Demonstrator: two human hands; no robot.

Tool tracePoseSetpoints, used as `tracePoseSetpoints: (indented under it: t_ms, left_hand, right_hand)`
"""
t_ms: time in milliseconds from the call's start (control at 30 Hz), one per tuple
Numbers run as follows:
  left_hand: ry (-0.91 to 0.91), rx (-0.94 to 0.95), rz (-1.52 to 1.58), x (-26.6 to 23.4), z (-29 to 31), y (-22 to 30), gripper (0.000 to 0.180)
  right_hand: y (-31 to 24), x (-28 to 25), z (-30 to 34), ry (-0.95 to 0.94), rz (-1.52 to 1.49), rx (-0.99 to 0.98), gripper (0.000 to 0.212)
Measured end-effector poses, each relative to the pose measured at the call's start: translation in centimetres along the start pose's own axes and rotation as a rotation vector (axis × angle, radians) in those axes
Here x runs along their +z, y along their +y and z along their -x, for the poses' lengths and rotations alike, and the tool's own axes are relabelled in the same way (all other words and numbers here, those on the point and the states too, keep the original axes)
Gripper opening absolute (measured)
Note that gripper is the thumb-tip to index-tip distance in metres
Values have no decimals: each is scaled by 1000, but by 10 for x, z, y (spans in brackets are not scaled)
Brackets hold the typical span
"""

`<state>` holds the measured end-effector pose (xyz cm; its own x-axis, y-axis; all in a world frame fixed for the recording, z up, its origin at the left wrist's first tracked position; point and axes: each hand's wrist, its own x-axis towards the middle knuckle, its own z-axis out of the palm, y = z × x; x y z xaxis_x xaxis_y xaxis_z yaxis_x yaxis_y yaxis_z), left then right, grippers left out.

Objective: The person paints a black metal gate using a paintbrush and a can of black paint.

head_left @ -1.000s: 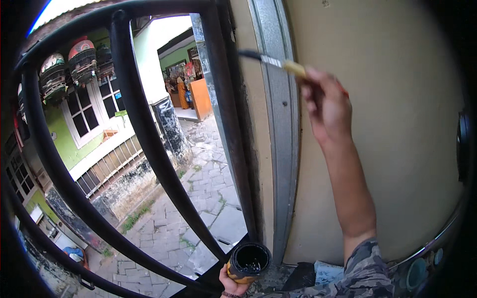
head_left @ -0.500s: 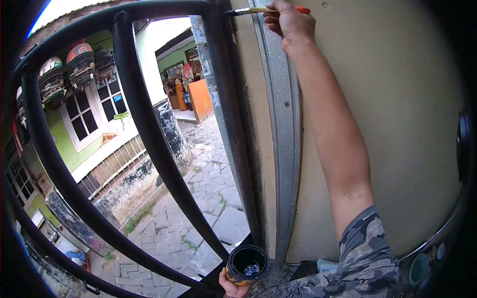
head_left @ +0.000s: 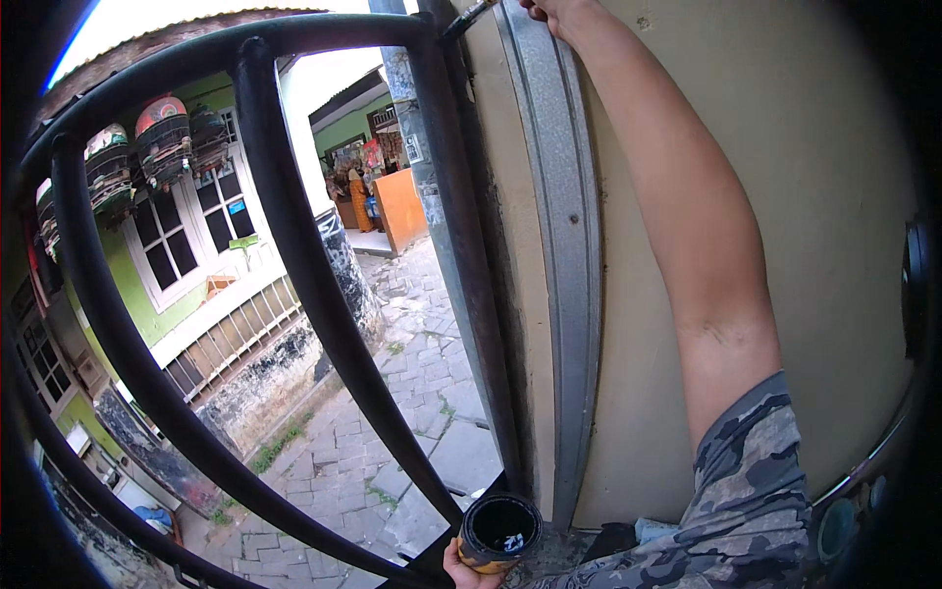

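At grille top, brush (head_left: 469,17) in right hand (head_left: 551,10)

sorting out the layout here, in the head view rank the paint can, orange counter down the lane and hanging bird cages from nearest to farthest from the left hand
1. Paint can: held in the left hand, bottom centre.
2. Orange counter: down the lane, centre.
3. Hanging bird cages: upper left. Their order with the counter is hard to call.

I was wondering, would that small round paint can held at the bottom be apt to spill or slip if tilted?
Probably: the paint can is open-topped with dark paint inside, so tilting risks a spill. The left hand grips only its lower side, and its smeared wall looks possibly slippery. Small, so likely fairly light.
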<state>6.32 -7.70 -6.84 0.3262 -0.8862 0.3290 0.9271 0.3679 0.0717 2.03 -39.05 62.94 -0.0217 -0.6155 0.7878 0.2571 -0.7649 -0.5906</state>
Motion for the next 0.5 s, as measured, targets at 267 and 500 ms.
tracePoseSetpoints:
  t_ms: [267,500]
  left_hand:
    - [123,86,-96,1,3,3,62]
    - [-4,66,52,15,-7,2,63]
  right_hand:
    - [-12,38,-65,34,130,-49,39]
    - [-39,31,-48,60,83,-4,40]
